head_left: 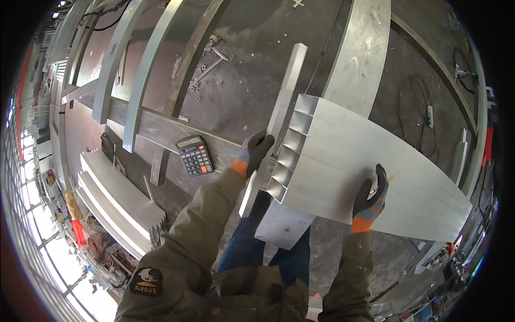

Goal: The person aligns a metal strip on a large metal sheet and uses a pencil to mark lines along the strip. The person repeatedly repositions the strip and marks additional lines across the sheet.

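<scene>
Tubes [365,172], square, silvery, stacked mid-frame; I see my left hand [256,151] gripping one loose bar [279,121], my right hand [370,196] clasping the stack's near edge.

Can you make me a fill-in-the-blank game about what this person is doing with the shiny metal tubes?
1. Both hands wear dark gloves with ____ cuffs.
2. The left hand grips a single long metal ____, beside the stacked tubes.
3. The right hand rests on the near edge of the ____ of square tubes.
4. On the workbench, left of the hands, lies a black ____ with an orange button.

Missing words: orange; tube; stack; calculator
</scene>
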`<state>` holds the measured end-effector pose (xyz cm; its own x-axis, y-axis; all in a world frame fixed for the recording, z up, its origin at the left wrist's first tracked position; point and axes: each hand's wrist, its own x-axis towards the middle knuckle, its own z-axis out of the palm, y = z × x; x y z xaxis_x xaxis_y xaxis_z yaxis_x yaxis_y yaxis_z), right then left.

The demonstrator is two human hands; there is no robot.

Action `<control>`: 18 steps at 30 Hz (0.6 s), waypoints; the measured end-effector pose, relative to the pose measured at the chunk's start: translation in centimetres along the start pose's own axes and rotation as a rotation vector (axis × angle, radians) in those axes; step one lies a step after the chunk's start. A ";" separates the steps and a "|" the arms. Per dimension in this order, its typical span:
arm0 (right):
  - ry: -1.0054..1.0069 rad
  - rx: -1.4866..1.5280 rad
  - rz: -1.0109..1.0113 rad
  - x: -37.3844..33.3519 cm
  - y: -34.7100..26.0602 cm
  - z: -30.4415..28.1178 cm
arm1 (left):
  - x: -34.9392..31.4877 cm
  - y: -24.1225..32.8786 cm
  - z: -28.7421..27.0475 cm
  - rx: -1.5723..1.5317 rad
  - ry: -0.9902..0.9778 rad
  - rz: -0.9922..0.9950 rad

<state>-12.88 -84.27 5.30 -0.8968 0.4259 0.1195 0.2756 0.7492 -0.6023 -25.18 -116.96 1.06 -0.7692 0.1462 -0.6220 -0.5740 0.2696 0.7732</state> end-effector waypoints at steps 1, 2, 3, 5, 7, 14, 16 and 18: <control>0.007 -0.010 -0.027 0.3 -0.1 0.5 | 1.2 -0.5 0.1 0.003 -0.020 0.055; 0.013 -0.021 -0.055 0.8 -0.2 1.0 | 1.9 -1.1 0.1 0.005 -0.039 0.110; 0.013 -0.040 -0.083 1.1 -0.1 1.4 | 2.3 -1.8 0.2 -0.120 -0.120 0.007; 0.020 -0.047 -0.111 1.5 0.1 2.3 | 2.9 -3.2 0.9 -0.098 -0.084 0.129; 0.015 -0.007 -0.118 1.5 0.4 3.1 | 3.3 -4.3 1.8 -0.070 -0.042 0.234; 0.062 -0.081 -0.227 0.7 0.7 5.7 | 2.7 -4.9 3.9 -0.032 0.083 0.260; 0.076 -0.113 -0.244 0.8 0.5 5.8 | 2.3 -4.0 3.8 0.014 0.100 0.238; 0.083 -0.112 -0.223 0.8 0.2 5.8 | 2.1 -3.0 3.8 0.033 0.138 0.297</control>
<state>-15.52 -86.76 0.67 -0.9095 0.2809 0.3063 0.1152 0.8786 -0.4635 -24.02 -113.84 -3.02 -0.9337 0.0934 -0.3457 -0.3112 0.2657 0.9124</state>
